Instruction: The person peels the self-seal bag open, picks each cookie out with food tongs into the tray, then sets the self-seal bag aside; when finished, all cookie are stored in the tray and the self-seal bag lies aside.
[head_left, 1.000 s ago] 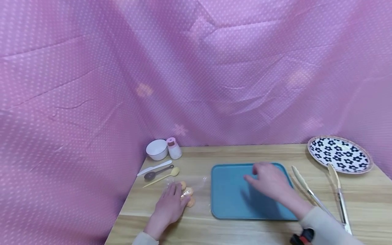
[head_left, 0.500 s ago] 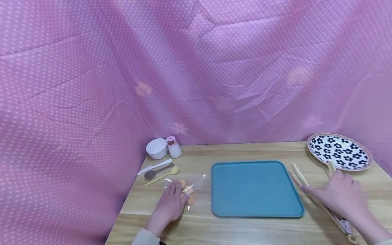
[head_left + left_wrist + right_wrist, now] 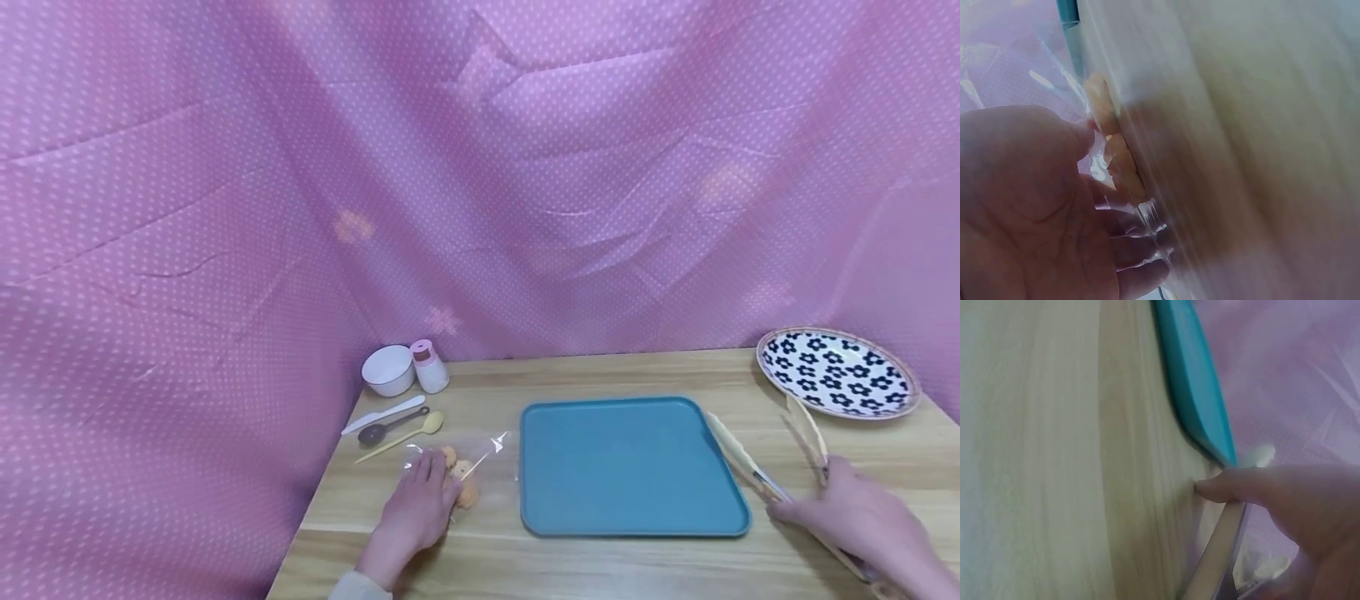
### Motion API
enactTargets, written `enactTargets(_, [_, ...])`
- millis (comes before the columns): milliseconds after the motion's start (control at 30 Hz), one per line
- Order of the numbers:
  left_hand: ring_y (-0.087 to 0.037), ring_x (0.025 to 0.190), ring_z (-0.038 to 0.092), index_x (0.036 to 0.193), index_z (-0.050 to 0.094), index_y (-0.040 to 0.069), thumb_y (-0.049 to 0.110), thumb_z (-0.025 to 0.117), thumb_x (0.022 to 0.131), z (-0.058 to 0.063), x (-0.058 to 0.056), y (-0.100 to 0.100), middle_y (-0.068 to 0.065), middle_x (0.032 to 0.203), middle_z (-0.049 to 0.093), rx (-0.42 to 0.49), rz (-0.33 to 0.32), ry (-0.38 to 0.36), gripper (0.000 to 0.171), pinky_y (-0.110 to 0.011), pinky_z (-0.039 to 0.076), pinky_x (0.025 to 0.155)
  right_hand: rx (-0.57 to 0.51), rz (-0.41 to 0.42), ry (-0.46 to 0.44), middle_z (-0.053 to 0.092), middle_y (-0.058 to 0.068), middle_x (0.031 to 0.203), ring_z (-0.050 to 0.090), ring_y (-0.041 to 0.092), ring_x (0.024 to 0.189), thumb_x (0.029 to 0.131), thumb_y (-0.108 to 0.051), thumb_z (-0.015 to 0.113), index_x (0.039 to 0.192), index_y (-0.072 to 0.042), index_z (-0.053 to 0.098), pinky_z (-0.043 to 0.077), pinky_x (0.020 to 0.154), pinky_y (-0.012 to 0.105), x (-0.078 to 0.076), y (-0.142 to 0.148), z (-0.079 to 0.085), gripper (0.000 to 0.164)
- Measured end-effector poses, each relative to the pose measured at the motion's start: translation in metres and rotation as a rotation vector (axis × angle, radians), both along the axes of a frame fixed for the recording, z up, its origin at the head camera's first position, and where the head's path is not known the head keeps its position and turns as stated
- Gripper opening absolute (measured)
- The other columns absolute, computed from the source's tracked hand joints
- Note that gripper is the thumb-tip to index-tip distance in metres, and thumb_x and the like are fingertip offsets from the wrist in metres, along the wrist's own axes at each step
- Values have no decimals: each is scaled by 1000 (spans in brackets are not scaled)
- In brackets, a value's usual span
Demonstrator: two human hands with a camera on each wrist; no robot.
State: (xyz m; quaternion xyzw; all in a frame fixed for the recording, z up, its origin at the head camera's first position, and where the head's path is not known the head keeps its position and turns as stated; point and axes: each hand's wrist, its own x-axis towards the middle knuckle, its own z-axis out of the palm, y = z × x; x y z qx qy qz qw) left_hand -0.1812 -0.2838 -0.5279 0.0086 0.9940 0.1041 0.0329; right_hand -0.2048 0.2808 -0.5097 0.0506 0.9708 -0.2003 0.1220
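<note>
On the left of the table, my left hand point(image 3: 417, 502) rests on a clear plastic bag point(image 3: 491, 475) with several round cookies point(image 3: 462, 472) inside. Its fingers lie fairly straight along the bag, as the left wrist view also shows. Over on the right, my right hand point(image 3: 862, 512) grips a pair of tongs point(image 3: 738, 450) around its arms. The thumb point(image 3: 1216, 487) lies across one arm of the tongs, whose tips are spread and point away from me. The palm and fingers hide much of the handle end.
A blue tray point(image 3: 633, 467) lies between the hands, close to the tongs' left arm. Back right is a flower-patterned plate point(image 3: 836, 373). Back left are a white bowl point(image 3: 388, 372), a pink-capped bottle point(image 3: 430, 367), a white knife point(image 3: 384, 414), a dark spoon point(image 3: 375, 434) and a yellow spoon point(image 3: 431, 423).
My right hand has moved right from above the tray to the tongs and taken hold of them. The tongs' tips have drawn slightly closer together. My left hand has stayed on the bag.
</note>
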Motion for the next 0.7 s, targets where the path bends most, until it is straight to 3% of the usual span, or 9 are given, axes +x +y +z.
enactTargets(200, [-43, 154, 30, 156, 32, -2, 50, 36, 108, 0, 1, -2, -26, 164, 31, 3, 1, 10, 71, -56, 27, 128, -11, 62, 191, 68, 21, 99, 64, 37, 83, 73, -79, 71, 141, 7, 42, 44, 55, 42, -6, -15, 15, 113])
enactTargets(333, [-43, 154, 30, 156, 32, -2, 50, 36, 108, 1, 1, 0, -27, 164, 31, 2, 0, 6, 72, -56, 27, 128, 2, 128, 299, 67, 9, 95, 61, 25, 75, 65, -86, 70, 150, -13, 42, 38, 51, 37, -12, -55, 41, 116])
enactTargets(433, [-43, 153, 31, 156, 32, -3, 49, 38, 107, 1, 1, 0, -27, 163, 32, -3, -3, 5, 71, -57, 27, 127, 6, 220, 348, 65, -1, 89, 54, 14, 70, 59, -91, 68, 145, -24, 48, 34, 51, 31, -19, -89, 57, 111])
enactTargets(600, [-44, 153, 31, 155, 32, -4, 47, 40, 107, 0, 3, 0, -28, 162, 33, -17, -13, 17, 70, -56, 27, 128, 24, 387, 434, 74, -5, 102, 67, 13, 84, 62, -93, 63, 141, -27, 56, 49, 58, 35, -31, -142, 71, 103])
enactTargets(700, [-43, 153, 31, 155, 32, -3, 47, 39, 107, -1, 3, 0, -28, 163, 32, -27, -18, 18, 70, -55, 27, 128, 58, 500, 491, 76, -6, 110, 73, 16, 92, 69, -85, 68, 137, -29, 62, 57, 64, 40, -38, -168, 69, 88])
